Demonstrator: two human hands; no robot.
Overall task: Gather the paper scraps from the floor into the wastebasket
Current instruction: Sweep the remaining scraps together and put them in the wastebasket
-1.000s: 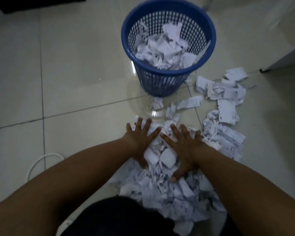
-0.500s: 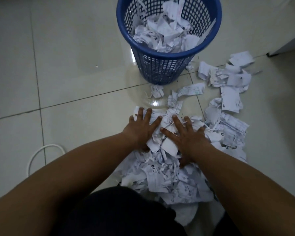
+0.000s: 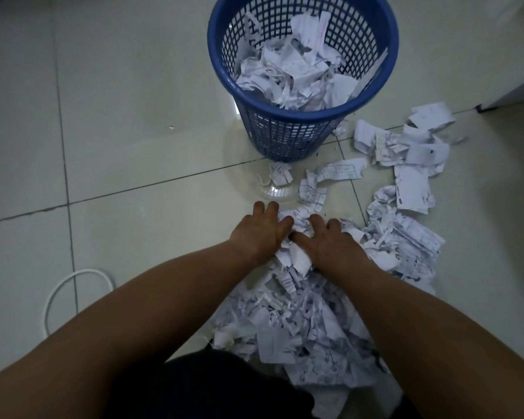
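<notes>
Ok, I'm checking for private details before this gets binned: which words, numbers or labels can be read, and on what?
No text can be read.
Long white paper strip with a printed grid: too blurred.
Torn white sheet with dark edge marks: too small.
White paper scraps in the blue plastic lattice wastebasket: print blurred.

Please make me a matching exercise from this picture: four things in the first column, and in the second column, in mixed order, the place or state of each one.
Column one
1. wastebasket
2. white cable
3. crumpled paper ball
4. left hand

Column two
A. rests on the scrap pile, next to the right hand
B. lies in a loop on the floor, far left
C. stands upright, partly filled with torn paper
D. lies on the floor just in front of the wastebasket

Pairs: 1-C, 2-B, 3-D, 4-A.
</notes>
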